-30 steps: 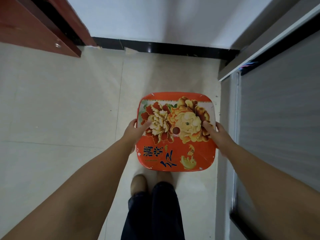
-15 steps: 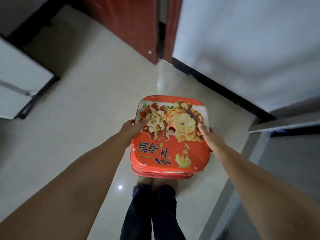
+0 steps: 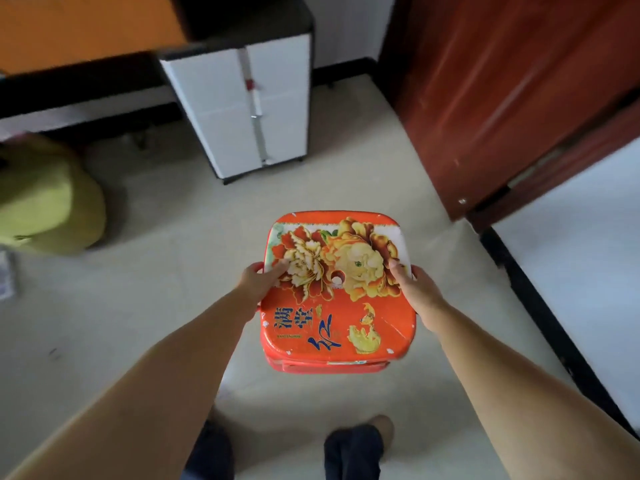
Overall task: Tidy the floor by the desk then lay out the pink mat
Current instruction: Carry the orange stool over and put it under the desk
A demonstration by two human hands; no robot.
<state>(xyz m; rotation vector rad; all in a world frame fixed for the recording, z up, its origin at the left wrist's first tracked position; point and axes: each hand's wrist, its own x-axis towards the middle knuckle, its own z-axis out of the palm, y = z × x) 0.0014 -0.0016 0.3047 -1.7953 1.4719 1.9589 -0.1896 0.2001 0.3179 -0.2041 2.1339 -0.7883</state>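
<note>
I carry a stack of red plastic stools (image 3: 337, 313) with a flower print and blue characters on the top seat, held off the floor in front of me. My left hand (image 3: 258, 282) grips the stack's left edge with the thumb on the seat. On the right edge, my right hand (image 3: 414, 291) holds it the same way. The desk (image 3: 86, 77) with an orange top stands at the far left. No pink mat is in view.
A white drawer cabinet (image 3: 249, 109) stands under the desk's right end. A yellow-green bundle (image 3: 45, 199) lies on the floor at the left. A red-brown door (image 3: 502, 98) and a white wall with a black skirting (image 3: 540, 306) are on the right. Pale tiled floor lies between.
I have turned left with the stools in both hands. The wall and sliding frame have left the view; the door, cabinet, desk and yellow-green bundle have come in.
</note>
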